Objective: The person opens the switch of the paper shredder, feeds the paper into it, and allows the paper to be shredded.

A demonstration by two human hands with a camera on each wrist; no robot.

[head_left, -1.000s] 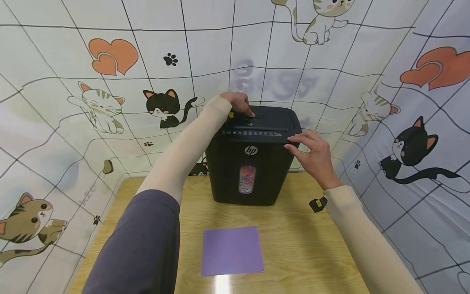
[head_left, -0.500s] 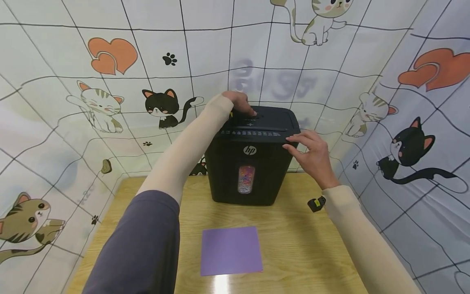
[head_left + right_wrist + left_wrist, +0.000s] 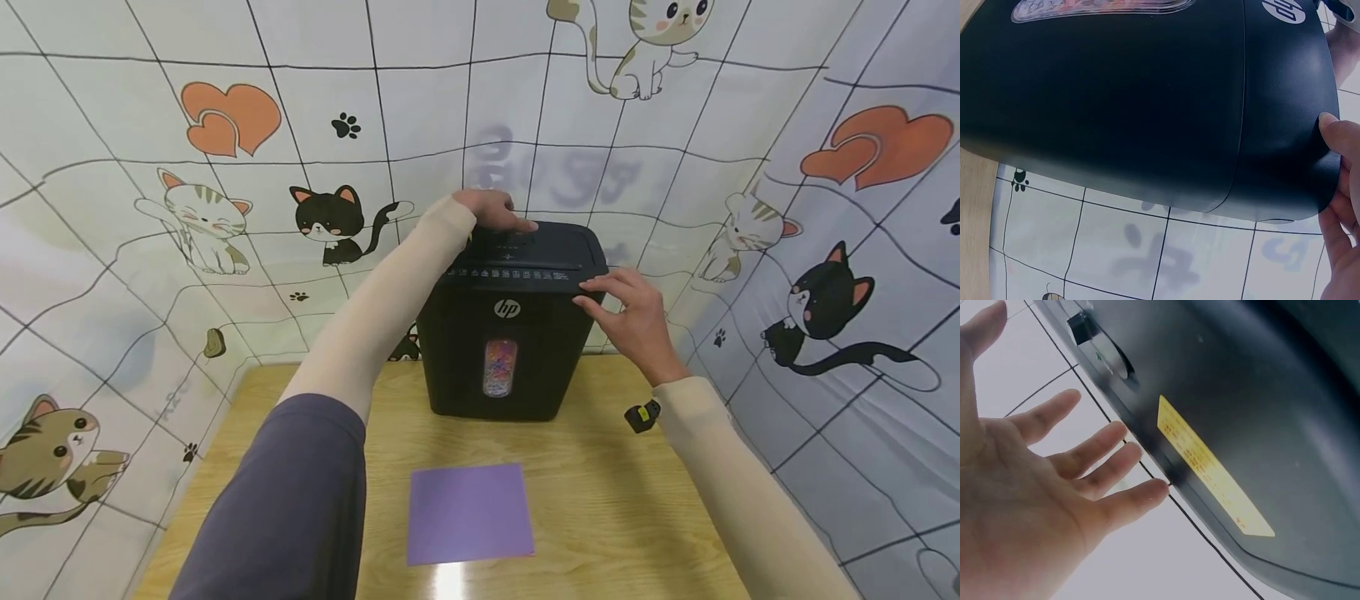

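A black paper shredder (image 3: 487, 358) with an hp badge stands upright on the table, coloured shreds showing in its front window (image 3: 499, 368). My left hand (image 3: 491, 210) is at the rear of its lid, one digit stretched across the top. In the left wrist view, the left hand's fingers (image 3: 1107, 440) are spread and slightly bent beside a shredder face with a yellow label (image 3: 1210, 472) and a black control (image 3: 1085, 328). My right hand (image 3: 633, 312) pinches the lid's front right corner. In the right wrist view, its thumb (image 3: 1338, 132) lies on the front face, the fingers on the edge.
A purple sheet (image 3: 471, 512) lies flat on the wooden table (image 3: 600, 492) in front of the shredder. A small black device (image 3: 642, 416) hangs at the right wrist. The cat-print curtain (image 3: 420, 108) stands close behind the shredder and along both sides.
The left hand's extended digit has shifted right and slightly back across the lid. The right hand keeps its hold on the corner. The head view has drifted slightly.
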